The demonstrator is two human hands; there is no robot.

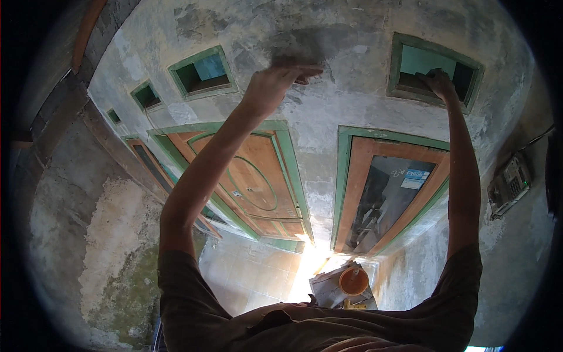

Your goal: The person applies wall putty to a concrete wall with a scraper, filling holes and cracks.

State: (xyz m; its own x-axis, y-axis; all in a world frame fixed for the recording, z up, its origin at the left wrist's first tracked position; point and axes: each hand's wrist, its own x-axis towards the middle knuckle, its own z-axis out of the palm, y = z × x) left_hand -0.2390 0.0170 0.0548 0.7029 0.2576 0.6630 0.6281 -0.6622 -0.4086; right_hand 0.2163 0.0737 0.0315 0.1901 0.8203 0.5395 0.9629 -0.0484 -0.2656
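My left hand is raised against the rough grey plaster wall, beside a darker patch. Its fingers are bent together and point right; what lies under them, if anything, is hidden. My right hand reaches into a small opening in the wall at the upper right, its fingers closed over the lower edge of the green frame. Both arms are stretched up and bare below dark sleeves.
Two wooden doors stand below: a panelled door at left and a glazed door at right. Smaller openings line the upper left. An orange bucket sits low on a platform. A keypad device hangs at right.
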